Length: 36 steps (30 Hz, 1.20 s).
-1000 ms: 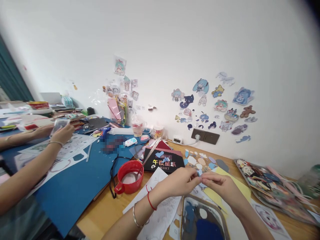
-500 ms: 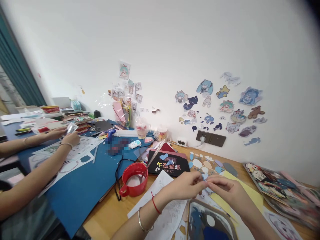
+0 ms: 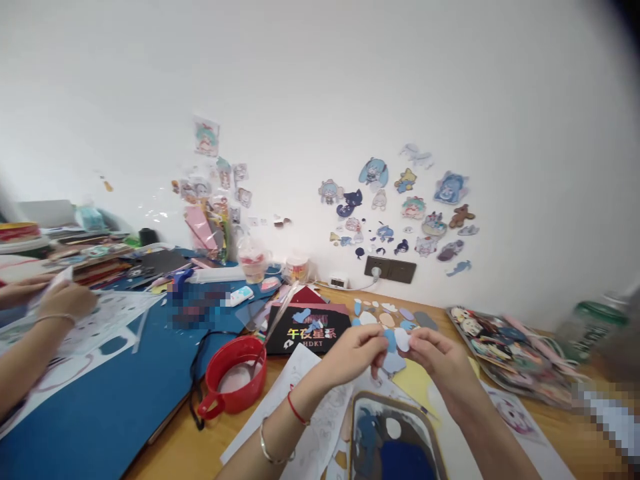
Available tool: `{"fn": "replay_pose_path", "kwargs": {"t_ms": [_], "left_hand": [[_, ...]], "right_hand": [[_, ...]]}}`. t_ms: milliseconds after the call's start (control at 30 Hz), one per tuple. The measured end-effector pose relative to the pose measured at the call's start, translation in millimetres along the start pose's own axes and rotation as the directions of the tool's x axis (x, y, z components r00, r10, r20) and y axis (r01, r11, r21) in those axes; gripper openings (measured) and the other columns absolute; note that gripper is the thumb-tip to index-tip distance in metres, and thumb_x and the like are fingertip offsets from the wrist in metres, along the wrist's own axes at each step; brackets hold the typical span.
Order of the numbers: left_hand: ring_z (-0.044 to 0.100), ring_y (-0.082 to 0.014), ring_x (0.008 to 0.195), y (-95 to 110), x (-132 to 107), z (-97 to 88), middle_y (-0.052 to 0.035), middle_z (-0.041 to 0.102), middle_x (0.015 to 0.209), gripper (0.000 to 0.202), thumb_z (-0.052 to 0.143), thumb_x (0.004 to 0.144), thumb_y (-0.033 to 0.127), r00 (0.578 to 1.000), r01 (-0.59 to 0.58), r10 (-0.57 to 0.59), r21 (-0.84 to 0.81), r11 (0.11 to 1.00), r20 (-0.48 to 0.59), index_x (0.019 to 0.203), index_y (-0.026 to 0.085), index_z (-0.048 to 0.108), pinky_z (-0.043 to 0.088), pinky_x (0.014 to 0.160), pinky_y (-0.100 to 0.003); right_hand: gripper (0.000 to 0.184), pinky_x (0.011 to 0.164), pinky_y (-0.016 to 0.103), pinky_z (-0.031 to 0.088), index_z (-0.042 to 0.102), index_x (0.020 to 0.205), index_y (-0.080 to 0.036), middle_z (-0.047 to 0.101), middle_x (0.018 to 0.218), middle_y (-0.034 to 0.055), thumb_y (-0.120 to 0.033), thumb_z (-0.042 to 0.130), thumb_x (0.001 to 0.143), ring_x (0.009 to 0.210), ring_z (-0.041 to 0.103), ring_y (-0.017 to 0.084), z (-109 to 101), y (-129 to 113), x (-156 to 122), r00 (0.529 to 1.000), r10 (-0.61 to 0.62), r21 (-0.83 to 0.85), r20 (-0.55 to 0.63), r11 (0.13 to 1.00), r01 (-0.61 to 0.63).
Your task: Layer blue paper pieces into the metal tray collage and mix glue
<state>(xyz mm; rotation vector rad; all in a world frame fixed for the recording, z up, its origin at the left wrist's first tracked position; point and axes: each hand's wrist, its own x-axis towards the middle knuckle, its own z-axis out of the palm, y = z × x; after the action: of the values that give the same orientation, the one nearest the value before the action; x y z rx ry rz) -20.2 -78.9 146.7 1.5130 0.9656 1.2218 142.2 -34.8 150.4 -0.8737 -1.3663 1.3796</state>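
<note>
My left hand (image 3: 357, 357), with a red string and a silver bangle at the wrist, is closed in a pinch at the edge of a small blue paper piece (image 3: 391, 341). Opposite it, the thumb and fingertips of my right hand (image 3: 443, 363) pinch a pale, roundish paper piece (image 3: 402, 339). The two pieces are side by side; whether they are joined I cannot tell. Below my hands is a grey tray (image 3: 357, 417) holding blue cutouts and a white oval. Paper cutouts (image 3: 387, 321) in blue, white, beige and grey lie on the wooden table behind.
A red cup (image 3: 240, 390) with a stick in it stands left of my left arm. Behind it lies a black card box (image 3: 305, 330). Another person's hand (image 3: 67, 303) holds paper at far left. At right are a stack of printed pictures (image 3: 500, 353) and a green-lidded jar (image 3: 593, 323).
My view has turned to the right, so things appear further left. My hands have drawn slightly apart, and the pale piece now shows between them.
</note>
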Motion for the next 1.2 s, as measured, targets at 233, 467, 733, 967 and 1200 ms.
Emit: {"fn": "replay_pose_path", "kwargs": {"t_ms": [233, 467, 733, 967, 1200], "left_hand": [[0.047, -0.006, 0.048, -4, -2, -27.5, 0.0018, 0.055, 0.06, 0.022, 0.046, 0.079, 0.028, 0.948, 0.147, -0.203, 0.228, 0.962, 0.245, 0.065, 0.014, 0.055, 0.039, 0.051, -0.018], [0.053, -0.0099, 0.049, -23, -7, -9.2, 0.0033, 0.059, 0.055, 0.011, 0.056, 0.073, 0.023, 0.61, 0.139, -0.57, 0.633, 0.762, 0.551, 0.072, 0.02, 0.067, 0.04, 0.051, -0.019], [0.06, -0.016, 0.068, -64, -4, 34.9, -0.0018, 0.068, 0.074, 0.019, 0.048, 0.074, 0.021, 0.914, 0.032, -0.326, 0.757, 0.653, 0.242, 0.074, 0.019, 0.068, 0.037, 0.058, -0.022], [0.058, -0.0149, 0.064, -83, -2, 52.4, -0.0023, 0.066, 0.07, 0.023, 0.045, 0.077, 0.023, 0.941, 0.103, -0.308, 0.744, 0.66, 0.143, 0.077, 0.018, 0.067, 0.037, 0.056, -0.021], [0.059, -0.0176, 0.067, -96, -2, 61.4, -0.003, 0.067, 0.071, 0.016, 0.054, 0.073, 0.028, 0.958, 0.141, -0.282, 0.756, 0.639, 0.06, 0.073, 0.019, 0.067, 0.038, 0.059, -0.024]], "right_hand": [[0.019, 0.071, 0.035, 0.052, 0.046, 0.056, -0.021, 0.066, 0.07, 0.0051, -0.029, 0.059, 0.066, 0.082, 0.064, 0.024, -23, 13, 19, 0.997, -0.033, -0.3, 0.075, 0.953, 0.054], [0.01, 0.056, 0.027, 0.048, 0.044, 0.06, -0.021, 0.065, 0.064, 0.0005, -0.021, 0.052, 0.065, 0.059, 0.063, 0.017, -22, 38, 27, 0.991, -0.017, -0.472, 0.136, 0.878, 0.08], [0.006, 0.054, 0.024, 0.046, 0.045, 0.062, -0.021, 0.063, 0.057, -0.0012, -0.02, 0.049, 0.066, 0.059, 0.063, 0.017, -25, 39, 30, 0.989, -0.005, -0.546, 0.147, 0.833, 0.086], [0.004, 0.053, 0.023, 0.046, 0.046, 0.063, -0.02, 0.063, 0.059, -0.0012, -0.019, 0.048, 0.066, 0.059, 0.063, 0.015, -26, 35, 28, 0.987, -0.002, -0.57, 0.158, 0.816, 0.093], [0.004, 0.052, 0.023, 0.044, 0.047, 0.062, -0.02, 0.062, 0.057, -0.0017, -0.02, 0.048, 0.066, 0.058, 0.063, 0.016, -30, 33, 30, 0.99, -0.001, -0.589, 0.143, 0.803, 0.085]]}}
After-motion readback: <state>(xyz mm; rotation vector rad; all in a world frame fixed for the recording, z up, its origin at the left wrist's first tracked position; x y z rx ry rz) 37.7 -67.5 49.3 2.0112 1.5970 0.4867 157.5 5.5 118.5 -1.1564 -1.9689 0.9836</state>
